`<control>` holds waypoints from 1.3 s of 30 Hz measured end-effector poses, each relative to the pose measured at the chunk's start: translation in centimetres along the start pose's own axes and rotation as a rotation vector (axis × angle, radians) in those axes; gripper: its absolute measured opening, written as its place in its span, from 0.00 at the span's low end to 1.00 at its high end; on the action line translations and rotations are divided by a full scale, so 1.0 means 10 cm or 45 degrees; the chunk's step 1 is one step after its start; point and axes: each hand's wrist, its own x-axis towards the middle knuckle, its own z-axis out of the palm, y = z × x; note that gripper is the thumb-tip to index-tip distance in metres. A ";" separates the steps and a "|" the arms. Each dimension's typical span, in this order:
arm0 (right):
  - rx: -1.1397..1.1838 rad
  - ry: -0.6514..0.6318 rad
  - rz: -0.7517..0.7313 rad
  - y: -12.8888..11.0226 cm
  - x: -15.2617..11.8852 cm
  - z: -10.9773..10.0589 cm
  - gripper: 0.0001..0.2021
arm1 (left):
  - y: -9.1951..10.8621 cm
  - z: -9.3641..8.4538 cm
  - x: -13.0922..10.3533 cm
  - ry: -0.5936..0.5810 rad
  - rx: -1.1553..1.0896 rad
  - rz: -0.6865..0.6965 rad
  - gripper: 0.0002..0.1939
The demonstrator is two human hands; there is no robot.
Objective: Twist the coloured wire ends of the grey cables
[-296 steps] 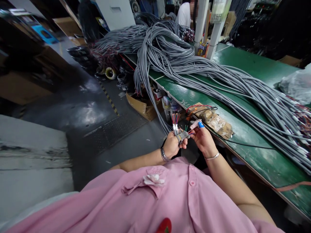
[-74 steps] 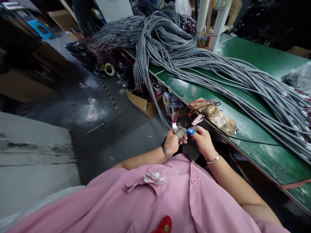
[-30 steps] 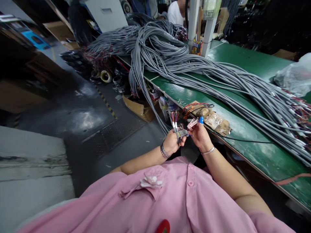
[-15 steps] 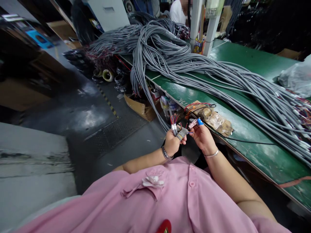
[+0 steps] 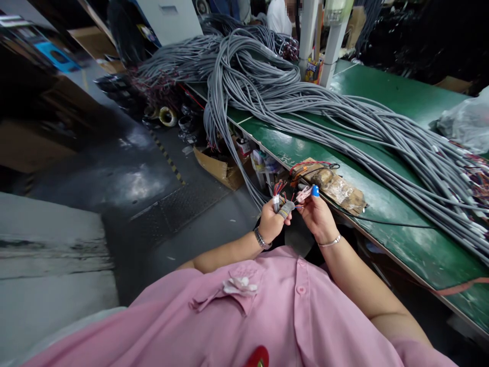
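In front of my body, my left hand is closed around the ends of several grey cables. Red, blue and other thin coloured wires fan out above white bands on them. A grey cover with yellow stripes wraps my left thumb. Just to the right, my right hand is pinched on a small pale pink object, too small to make out fully. A blue cover sits on one of its digits. Loose wire tips show between the two hands.
A thick bundle of grey cables lies along the green table and hangs over its edge. Near that edge is a taped cardboard piece. An open cardboard box stands on the floor. A person in white is at the back.
The cable ends in my left hand have turned and drawn together, their coloured wires now leaning right. My right hand has shifted very slightly, with the pale pink object still in it.
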 end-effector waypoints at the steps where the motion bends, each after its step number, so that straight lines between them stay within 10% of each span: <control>1: 0.014 0.003 0.030 0.00 -0.01 0.00 0.16 | 0.00 0.00 0.00 -0.003 0.003 -0.003 0.17; 9: -0.252 -0.184 0.317 -0.08 -0.14 -0.17 0.20 | 0.02 -0.08 -0.10 -0.044 0.039 -0.042 0.17; 20: -0.787 -0.392 -0.044 -0.10 -0.30 -0.08 0.11 | -0.03 -0.13 -0.11 -0.473 0.212 -0.192 0.14; 29: -0.734 -0.187 0.037 -0.04 -0.36 -0.23 0.14 | -0.06 -0.10 -0.07 -0.105 -0.026 -0.213 0.19; 39: -0.616 -0.125 -0.053 0.06 -0.27 -0.10 0.11 | -0.15 -0.09 -0.13 -0.184 -0.036 -0.186 0.18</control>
